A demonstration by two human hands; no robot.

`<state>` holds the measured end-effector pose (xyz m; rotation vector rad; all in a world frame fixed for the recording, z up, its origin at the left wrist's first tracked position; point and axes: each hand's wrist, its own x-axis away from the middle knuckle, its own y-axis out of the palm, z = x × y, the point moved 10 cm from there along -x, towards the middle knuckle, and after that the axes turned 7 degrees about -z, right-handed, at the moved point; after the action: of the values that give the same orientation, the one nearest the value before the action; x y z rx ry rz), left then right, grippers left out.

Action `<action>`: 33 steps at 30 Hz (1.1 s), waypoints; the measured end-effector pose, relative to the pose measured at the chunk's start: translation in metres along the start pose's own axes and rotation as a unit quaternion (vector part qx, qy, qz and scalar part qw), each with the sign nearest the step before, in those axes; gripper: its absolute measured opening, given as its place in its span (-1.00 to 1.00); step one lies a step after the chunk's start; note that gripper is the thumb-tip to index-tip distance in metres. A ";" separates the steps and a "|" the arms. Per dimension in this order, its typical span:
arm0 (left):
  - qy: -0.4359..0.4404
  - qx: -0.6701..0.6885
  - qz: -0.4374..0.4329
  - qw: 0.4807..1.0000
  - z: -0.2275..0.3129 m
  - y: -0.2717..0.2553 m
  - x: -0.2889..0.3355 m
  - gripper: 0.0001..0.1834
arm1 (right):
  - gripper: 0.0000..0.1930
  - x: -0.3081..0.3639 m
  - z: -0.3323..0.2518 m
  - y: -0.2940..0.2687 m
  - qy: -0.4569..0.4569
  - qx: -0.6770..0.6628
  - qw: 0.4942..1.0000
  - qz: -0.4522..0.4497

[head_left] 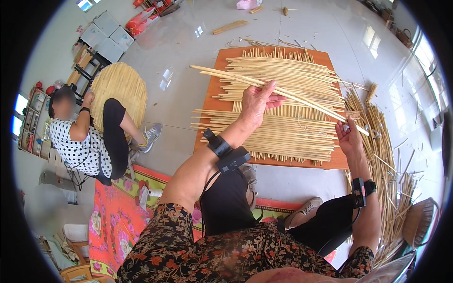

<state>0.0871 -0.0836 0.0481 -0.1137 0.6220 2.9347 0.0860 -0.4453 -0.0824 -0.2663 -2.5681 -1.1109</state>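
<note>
Above the low orange-brown board (214, 92), I hold a couple of long pale stalks (309, 100) that slant down from upper left to right. My left hand (256, 104) is closed around them near their middle, with the thumb on top. At their right end, my right hand (348, 137) pinches them between bent fingers. Under them, layers of straight straw-coloured stalks (288, 134) lie crosswise over other stalks on the board. A loose thread curls on the near layer.
A heap of loose stalks (380, 137) covers the floor right of the board, with a basket (419, 221) nearby. At left, a seated person (85, 137) holds a round stalk mat (120, 92). A flowered red cloth (113, 221) lies near my feet, with a thread spool (155, 192).
</note>
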 end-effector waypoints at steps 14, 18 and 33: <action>0.003 0.003 -0.018 1.000 0.001 0.004 -0.002 -0.73 | -0.80 -0.006 -0.002 -0.006 -0.016 -0.003 1.000 0.008; 0.016 -0.010 -0.012 1.000 0.003 0.001 0.000 -0.74 | -0.77 -0.003 0.002 0.002 -0.004 0.004 1.000 0.009; 0.008 0.004 0.008 1.000 -0.002 -0.012 -0.008 -0.78 | -0.87 0.010 -0.003 0.030 -0.032 -0.003 0.999 -0.037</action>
<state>0.0969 -0.0741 0.0423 -0.1312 0.6383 2.9487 0.0861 -0.4264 -0.0565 -0.2138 -2.6499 -1.1545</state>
